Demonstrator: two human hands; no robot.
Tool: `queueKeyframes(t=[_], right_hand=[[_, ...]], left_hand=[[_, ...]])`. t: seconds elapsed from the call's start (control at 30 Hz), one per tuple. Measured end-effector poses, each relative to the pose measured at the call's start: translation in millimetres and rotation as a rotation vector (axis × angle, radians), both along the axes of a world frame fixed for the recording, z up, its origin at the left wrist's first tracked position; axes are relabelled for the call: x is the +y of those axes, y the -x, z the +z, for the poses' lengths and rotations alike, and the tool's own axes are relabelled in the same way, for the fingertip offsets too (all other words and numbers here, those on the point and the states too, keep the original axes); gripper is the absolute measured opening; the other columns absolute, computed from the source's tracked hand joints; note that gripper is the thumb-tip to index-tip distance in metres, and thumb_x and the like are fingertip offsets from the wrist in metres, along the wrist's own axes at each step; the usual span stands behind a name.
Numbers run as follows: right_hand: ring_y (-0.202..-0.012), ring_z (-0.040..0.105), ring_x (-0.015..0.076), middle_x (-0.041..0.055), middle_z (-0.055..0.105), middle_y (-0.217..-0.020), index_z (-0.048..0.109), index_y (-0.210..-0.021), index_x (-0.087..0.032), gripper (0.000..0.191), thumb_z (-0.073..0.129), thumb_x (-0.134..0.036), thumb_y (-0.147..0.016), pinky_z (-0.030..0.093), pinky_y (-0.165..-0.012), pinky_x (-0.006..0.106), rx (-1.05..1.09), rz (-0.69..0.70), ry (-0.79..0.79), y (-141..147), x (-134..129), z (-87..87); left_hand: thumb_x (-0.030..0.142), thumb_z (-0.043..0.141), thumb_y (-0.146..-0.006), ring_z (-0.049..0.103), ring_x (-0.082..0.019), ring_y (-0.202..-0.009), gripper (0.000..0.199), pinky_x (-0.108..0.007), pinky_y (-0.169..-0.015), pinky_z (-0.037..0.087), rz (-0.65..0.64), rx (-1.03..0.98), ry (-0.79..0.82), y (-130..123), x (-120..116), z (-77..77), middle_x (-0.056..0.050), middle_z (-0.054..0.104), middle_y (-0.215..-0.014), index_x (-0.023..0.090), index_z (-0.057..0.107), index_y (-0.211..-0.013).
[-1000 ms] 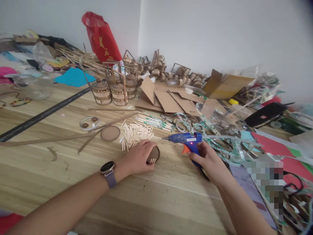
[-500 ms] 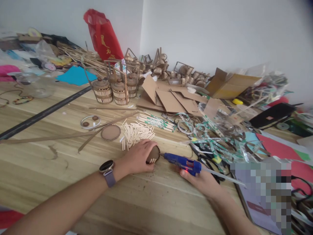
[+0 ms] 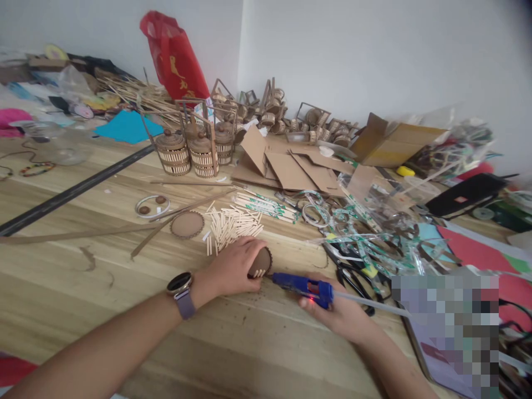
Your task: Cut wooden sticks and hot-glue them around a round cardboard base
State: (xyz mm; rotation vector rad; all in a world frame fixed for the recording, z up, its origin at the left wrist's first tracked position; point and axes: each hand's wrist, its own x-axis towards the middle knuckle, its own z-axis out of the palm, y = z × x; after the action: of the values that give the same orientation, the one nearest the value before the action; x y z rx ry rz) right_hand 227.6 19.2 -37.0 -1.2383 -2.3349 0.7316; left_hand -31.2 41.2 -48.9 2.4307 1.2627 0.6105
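My left hand (image 3: 238,268), with a watch on its wrist, is closed around a small round brown cardboard disc (image 3: 261,261) with a ridged rim. A few short pale sticks stand along the disc's near edge. My right hand (image 3: 332,313) is wrapped round a blue hot glue gun (image 3: 305,287) with a red light lit on it. The gun's nozzle points left, at or very near the disc's lower right edge. A long clear glue stick (image 3: 374,302) juts out of its back. Just beyond my left hand lies a pile of short wooden sticks (image 3: 233,224).
Another ridged cardboard disc (image 3: 187,225) and a white ring (image 3: 152,206) lie to the left. Small lidded stick baskets (image 3: 173,156) stand behind. Cardboard sheets (image 3: 291,172), plastic wrappers (image 3: 366,244) and black-handled scissors (image 3: 355,280) crowd the right. A red bag (image 3: 174,61) leans at the back.
My right hand has moved the glue gun slightly left and down, its nozzle shifting along the disc's edge toward the sticks. My left hand and the disc have barely moved.
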Motion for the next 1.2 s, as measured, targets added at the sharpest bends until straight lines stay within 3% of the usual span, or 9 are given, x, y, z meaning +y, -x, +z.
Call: queueKeyframes(t=[0.4, 1.03, 1.2], right_hand=[[-0.076, 0.068, 0.0243, 0.0104, 0.072, -0.083, 0.066, -0.087, -0.018, 0.033, 0.055, -0.050, -0.084, 0.055, -0.070, 0.035, -0.029, 0.002, 0.000, 0.8, 0.4, -1.7], [-0.080, 0.067, 0.0242, 0.0093, 0.072, -0.085, 0.067, -0.086, -0.020, 0.029, 0.057, -0.047, -0.084, 0.054, -0.073, 0.034, -0.024, 0.000, -0.046, 3.9, -0.9, 0.4], [-0.079, 0.067, 0.0238, 0.0097, 0.072, -0.085, 0.067, -0.085, -0.020, 0.030, 0.055, -0.047, -0.085, 0.054, -0.072, 0.033, -0.019, 0.004, -0.050, 3.7, -2.0, 0.7]], left_hand=[[0.019, 0.067, -0.065, 0.048, -0.031, -0.123, 0.067, -0.046, -0.102, 0.042, -0.005, -0.035, 0.003, 0.2, -0.5, 0.1, -0.014, 0.054, -0.130, 0.019, 0.042, -0.128], [0.019, 0.068, -0.065, 0.049, -0.032, -0.120, 0.066, -0.045, -0.100, 0.044, -0.005, -0.005, 0.013, -0.3, -0.9, 2.9, -0.016, 0.055, -0.128, 0.013, 0.045, -0.126], [0.018, 0.067, -0.065, 0.048, -0.031, -0.121, 0.065, -0.045, -0.100, 0.044, -0.012, -0.036, 0.013, -0.3, -0.9, 2.7, -0.014, 0.055, -0.128, 0.018, 0.044, -0.125]])
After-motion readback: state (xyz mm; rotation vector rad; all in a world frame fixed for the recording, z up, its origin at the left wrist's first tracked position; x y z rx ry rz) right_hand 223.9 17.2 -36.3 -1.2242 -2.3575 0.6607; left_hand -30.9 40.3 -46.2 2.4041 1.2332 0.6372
